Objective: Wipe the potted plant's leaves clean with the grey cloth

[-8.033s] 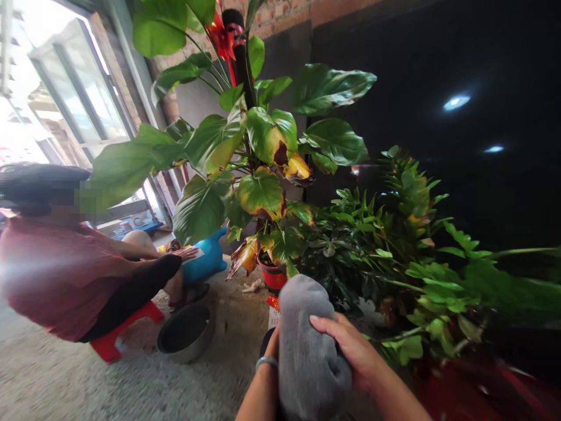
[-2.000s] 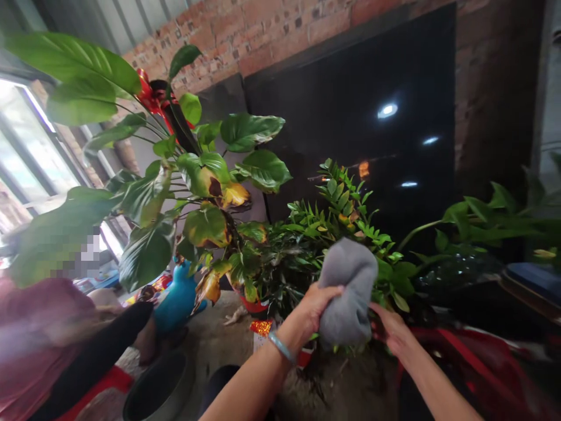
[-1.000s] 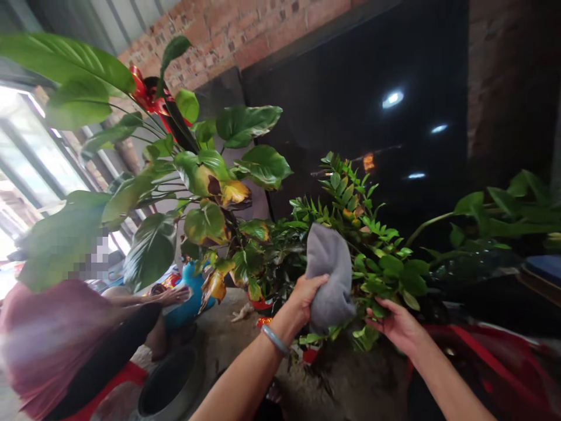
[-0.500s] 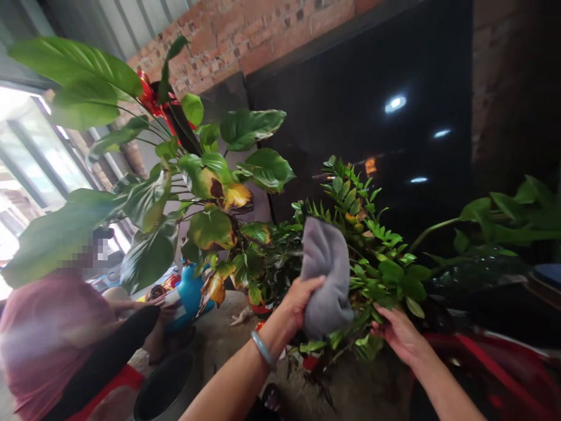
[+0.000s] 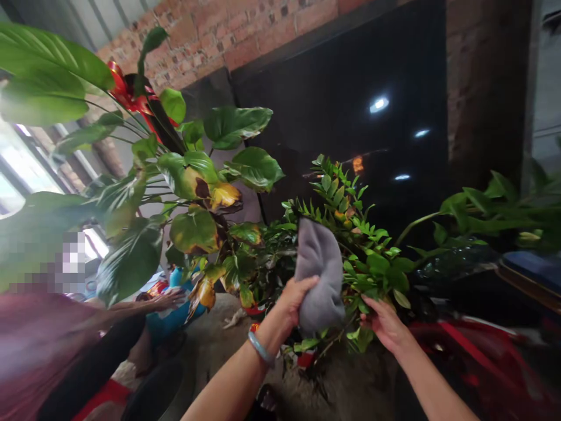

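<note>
A folded grey cloth [image 5: 322,280] is gripped in my left hand [image 5: 294,301], its thumb lying across the front. The cloth is up against a leafy green potted plant [image 5: 379,266] and hides part of it. On the plant's lower right side, my right hand [image 5: 385,323] has its fingers closed on the low foliage. Exactly which leaf or stem they pinch is partly hidden. Beneath the leaves a bit of a red pot [image 5: 305,359] shows.
A tall broad-leaved plant [image 5: 195,228] with browned leaves and a red ribbon [image 5: 131,93] stands left. A person [image 5: 48,345] sits beyond it, one hand near a blue object [image 5: 175,313]. A dark glossy panel [image 5: 324,117] stands behind; a red object [image 5: 473,356] lies right.
The whole view has shifted, so the plants sit further left in it. The seated person's hand has moved over the blue object. My hands keep their places at the plant.
</note>
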Motion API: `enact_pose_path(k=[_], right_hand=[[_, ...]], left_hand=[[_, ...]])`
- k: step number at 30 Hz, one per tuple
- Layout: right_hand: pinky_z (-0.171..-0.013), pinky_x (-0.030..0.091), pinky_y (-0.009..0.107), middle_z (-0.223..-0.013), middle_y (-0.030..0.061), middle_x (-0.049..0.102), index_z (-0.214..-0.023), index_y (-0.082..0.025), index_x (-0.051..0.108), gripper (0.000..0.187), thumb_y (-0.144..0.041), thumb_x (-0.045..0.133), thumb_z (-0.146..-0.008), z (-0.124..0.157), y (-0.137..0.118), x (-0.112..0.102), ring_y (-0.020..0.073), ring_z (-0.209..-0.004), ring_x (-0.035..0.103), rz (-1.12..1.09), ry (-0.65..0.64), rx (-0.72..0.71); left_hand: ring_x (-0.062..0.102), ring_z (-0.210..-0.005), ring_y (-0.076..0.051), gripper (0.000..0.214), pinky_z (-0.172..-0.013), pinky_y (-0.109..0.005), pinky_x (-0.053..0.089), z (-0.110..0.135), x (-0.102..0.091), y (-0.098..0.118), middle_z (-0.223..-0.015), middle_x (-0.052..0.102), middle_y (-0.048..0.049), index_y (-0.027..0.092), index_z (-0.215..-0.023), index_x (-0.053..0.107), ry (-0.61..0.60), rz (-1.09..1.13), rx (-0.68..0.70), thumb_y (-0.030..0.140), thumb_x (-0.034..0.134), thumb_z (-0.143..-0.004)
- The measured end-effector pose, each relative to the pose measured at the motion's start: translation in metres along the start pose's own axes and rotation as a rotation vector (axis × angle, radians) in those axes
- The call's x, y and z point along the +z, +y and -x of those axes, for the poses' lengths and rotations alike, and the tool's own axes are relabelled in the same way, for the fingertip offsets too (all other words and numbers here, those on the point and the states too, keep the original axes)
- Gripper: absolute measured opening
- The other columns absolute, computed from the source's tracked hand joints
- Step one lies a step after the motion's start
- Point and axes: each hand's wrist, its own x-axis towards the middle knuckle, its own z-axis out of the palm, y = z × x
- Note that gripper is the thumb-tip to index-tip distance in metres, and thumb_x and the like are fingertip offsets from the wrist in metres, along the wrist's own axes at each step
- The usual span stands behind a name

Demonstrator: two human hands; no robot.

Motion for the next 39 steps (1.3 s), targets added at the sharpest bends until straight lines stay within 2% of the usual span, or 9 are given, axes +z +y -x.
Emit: enact_pose_path(k=[4, 12, 15, 19, 23, 27, 31, 34, 39], right_hand=[[-0.037, 0.045, 0.024, -0.052, -0.0039, 0.064, -0.062, -0.02, 0.063, 0.023, -0.017, 0.079, -0.047, 0.001, -0.001, -0.005, 0.0128, -0.038, 0.054, -0.004, 0.008, 0.023], [-0.034, 0.047, 0.025, -0.048, -0.0052, 0.062, -0.058, -0.021, 0.062, 0.029, -0.015, 0.081, -0.037, 0.007, -0.008, 0.002, 0.0131, -0.035, 0.052, -0.038, 0.048, 0.035], [-0.035, 0.048, 0.025, -0.046, -0.0064, 0.059, -0.056, -0.021, 0.061, 0.028, -0.014, 0.08, -0.037, 0.008, -0.005, 0.005, 0.0117, -0.034, 0.05, -0.05, 0.056, 0.026], [-0.03, 0.044, 0.021, -0.045, -0.0055, 0.059, -0.055, -0.021, 0.061, 0.027, -0.013, 0.08, -0.038, 0.009, -0.005, 0.001, 0.0102, -0.033, 0.048, -0.041, 0.078, 0.036], [-0.028, 0.042, 0.019, -0.049, -0.0056, 0.063, -0.057, -0.021, 0.063, 0.028, -0.011, 0.079, -0.036, 0.01, -0.01, -0.004, 0.0097, -0.034, 0.049, -0.067, 0.086, 0.027], [-0.029, 0.045, 0.021, -0.05, -0.0057, 0.066, -0.059, -0.021, 0.065, 0.033, -0.011, 0.08, -0.031, 0.009, -0.011, 0.0, 0.0105, -0.034, 0.051, -0.122, 0.083, 0.023], [-0.031, 0.049, 0.023, -0.05, -0.0056, 0.065, -0.058, -0.021, 0.064, 0.035, -0.014, 0.082, -0.028, 0.007, -0.007, 0.004, 0.011, -0.033, 0.05, -0.126, 0.056, 0.033], [-0.031, 0.047, 0.019, -0.052, -0.0049, 0.066, -0.059, -0.018, 0.066, 0.035, -0.014, 0.082, -0.028, 0.005, -0.006, 0.002, 0.0102, -0.038, 0.053, -0.12, 0.087, 0.033], [-0.031, 0.047, 0.019, -0.055, -0.0052, 0.067, -0.061, -0.017, 0.066, 0.036, -0.011, 0.081, -0.029, 0.002, -0.006, -0.003, 0.0102, -0.04, 0.055, -0.125, 0.097, 0.041]], left_hand=[[0.063, -0.066, -0.02, 0.042, -0.07, -0.033, 0.049, 0.033, -0.021, -0.041, -0.071, 0.073, -0.0041, 0.013, -0.08, 0.075, -0.125, -0.189, -0.227, 0.026, 0.083, -0.042], [0.064, -0.072, -0.02, 0.048, -0.071, -0.031, 0.05, 0.017, -0.017, 0.034, -0.08, 0.074, -0.0068, 0.012, -0.087, 0.072, 0.046, 0.01, 0.15, 0.029, 0.086, -0.045], [0.062, -0.064, -0.019, 0.038, -0.067, -0.032, 0.05, 0.006, -0.015, 0.008, -0.07, 0.072, -0.0053, 0.012, -0.082, 0.07, 0.135, 0.067, 0.018, 0.024, 0.083, -0.048], [0.062, -0.062, -0.017, 0.036, -0.066, -0.03, 0.05, 0.036, -0.033, -0.026, -0.068, 0.072, -0.0041, 0.012, -0.077, 0.073, -0.055, -0.065, -0.211, 0.023, 0.084, -0.044], [0.065, -0.069, -0.019, 0.048, -0.068, -0.03, 0.051, 0.058, -0.048, 0.017, -0.075, 0.075, -0.005, 0.013, -0.085, 0.074, -0.072, -0.051, -0.074, 0.03, 0.088, -0.043], [0.064, -0.068, -0.018, 0.046, -0.068, -0.029, 0.051, 0.032, -0.046, 0.055, -0.077, 0.074, -0.0056, 0.012, -0.086, 0.072, 0.078, 0.12, 0.197, 0.025, 0.088, -0.045], [0.06, -0.058, -0.017, 0.039, -0.062, -0.031, 0.049, 0.015, -0.048, 0.005, -0.063, 0.069, -0.0045, 0.01, -0.079, 0.069, 0.217, 0.118, 0.007, 0.023, 0.085, -0.046], [0.062, -0.059, -0.019, 0.043, -0.062, -0.032, 0.049, 0.033, -0.056, -0.041, -0.065, 0.071, -0.0059, 0.01, -0.079, 0.071, 0.099, 0.046, -0.176, 0.023, 0.087, -0.041], [0.065, -0.067, -0.019, 0.046, -0.067, -0.031, 0.051, 0.057, -0.059, 0.002, -0.079, 0.075, -0.0074, 0.013, -0.087, 0.074, -0.011, 0.105, -0.025, 0.027, 0.088, -0.046]])
